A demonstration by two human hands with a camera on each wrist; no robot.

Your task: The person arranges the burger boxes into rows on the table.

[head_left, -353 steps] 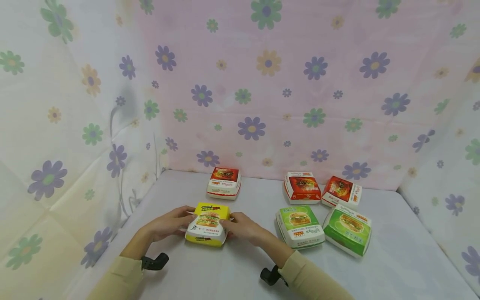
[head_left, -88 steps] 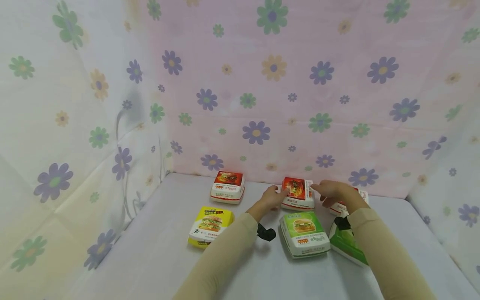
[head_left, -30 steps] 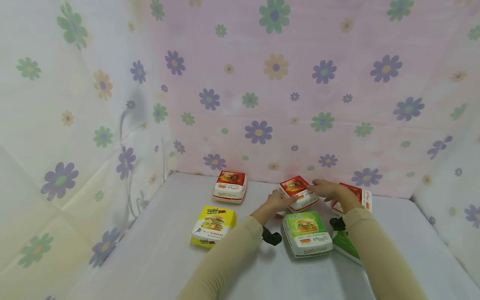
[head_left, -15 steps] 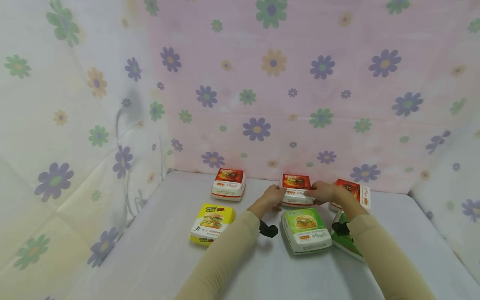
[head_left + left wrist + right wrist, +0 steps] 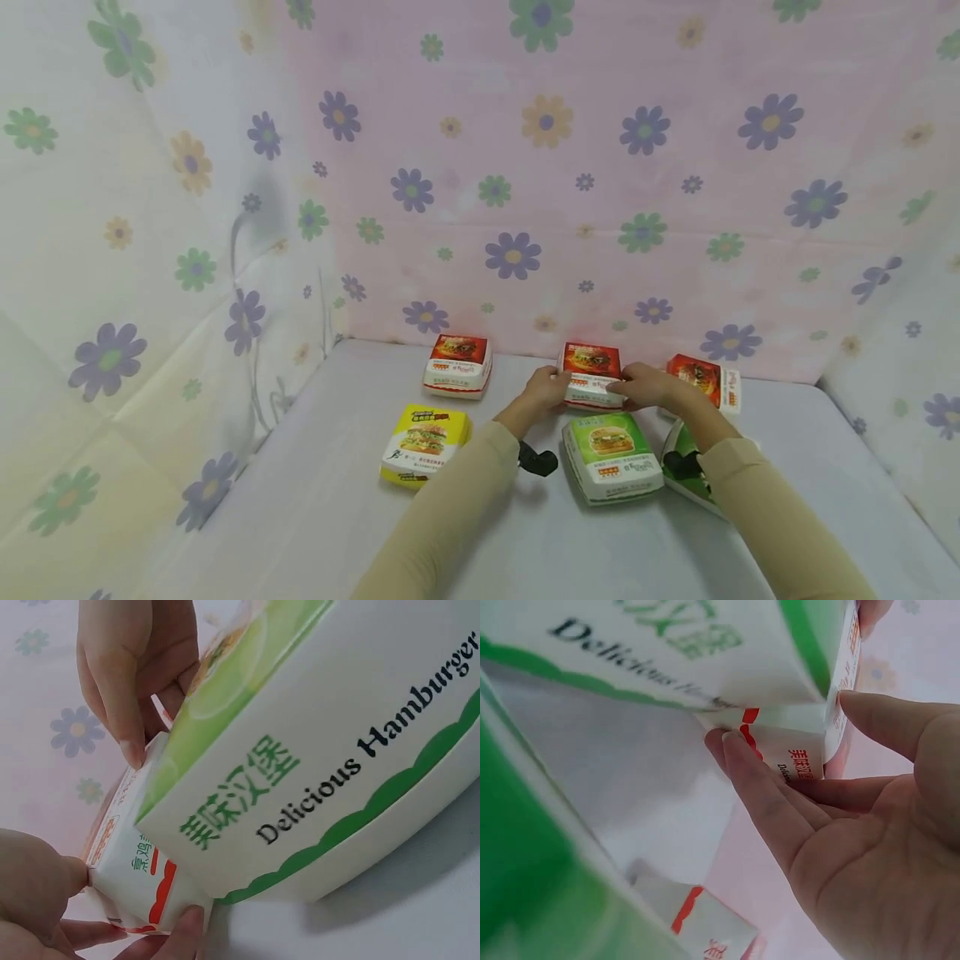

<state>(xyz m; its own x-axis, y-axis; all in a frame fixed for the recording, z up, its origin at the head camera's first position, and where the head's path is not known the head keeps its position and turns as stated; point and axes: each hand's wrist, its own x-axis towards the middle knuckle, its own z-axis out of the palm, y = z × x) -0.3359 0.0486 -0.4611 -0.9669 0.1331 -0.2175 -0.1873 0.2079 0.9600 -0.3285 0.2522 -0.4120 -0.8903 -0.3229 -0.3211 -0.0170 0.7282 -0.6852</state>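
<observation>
At the back of the table, a red-and-white burger box (image 5: 592, 360) sits between both hands, its white panel facing the front. The left hand (image 5: 543, 392) grips its left side, thumb on the top edge and fingers curled low on the wall in the left wrist view. On the opposite side, the right hand (image 5: 649, 387) holds the box with its thumb at the top edge and fingertips (image 5: 739, 746) against the lower wall. Just in front stands a green-and-white burger box (image 5: 611, 467), which covers part of the red one in both wrist views.
Another red box (image 5: 696, 375) lies right of the right hand, partly behind it. A second green box (image 5: 692, 487) is half hidden under the right forearm. Further left are a third red box (image 5: 459, 350) and a yellow box (image 5: 423, 437). A flowered cloth (image 5: 442, 275) hangs behind.
Both hands have gone from the yellow box to the middle red box. That box has turned: its white panel faced right, then stood askew, and now faces front.
</observation>
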